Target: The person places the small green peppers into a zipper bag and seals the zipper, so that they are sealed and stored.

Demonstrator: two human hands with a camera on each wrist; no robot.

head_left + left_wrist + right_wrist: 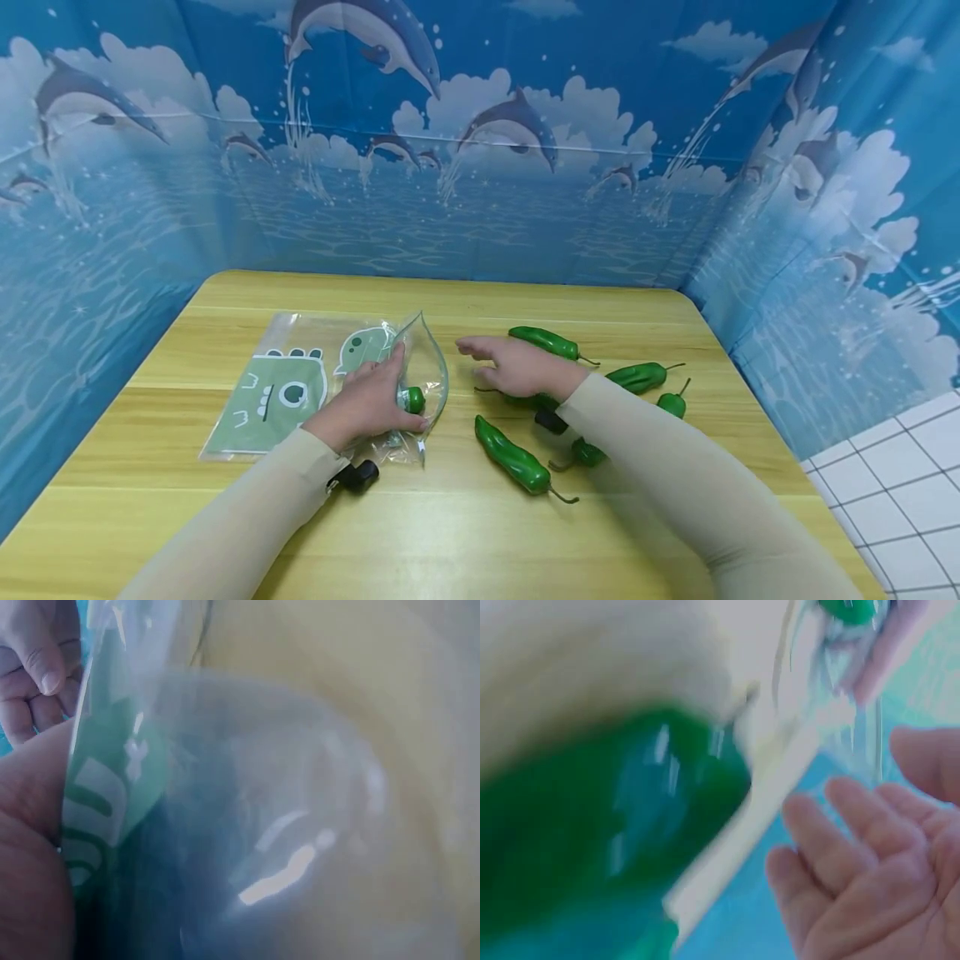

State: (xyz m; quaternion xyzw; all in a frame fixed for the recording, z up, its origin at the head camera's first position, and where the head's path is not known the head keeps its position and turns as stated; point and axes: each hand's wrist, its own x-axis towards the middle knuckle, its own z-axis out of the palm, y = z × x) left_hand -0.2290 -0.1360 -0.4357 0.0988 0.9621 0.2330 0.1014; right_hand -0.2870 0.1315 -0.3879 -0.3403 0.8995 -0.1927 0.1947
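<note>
My left hand (369, 402) grips a clear zip bag (288, 392) near its mouth, with thumb and fingers spread around the opening. The bag lies on the table, printed with a green cartoon monster, and its mouth gapes toward the right. One green pepper (416, 400) shows inside the mouth, between thumb and fingers. In the left wrist view, clear plastic (300, 787) fills most of the picture. Empty, with fingers extended, my right hand (517, 364) hovers between the bag and the loose peppers. A blurred green pepper (630, 817) looms close in the right wrist view.
Several green peppers lie on the right: one pepper (513, 454) in front, another pepper (547, 340) at the back, and one pepper (637, 377) beyond my forearm. The wooden table (420, 542) meets a dolphin-print curtain (480, 208) behind; white tiles (915, 492) show at the right.
</note>
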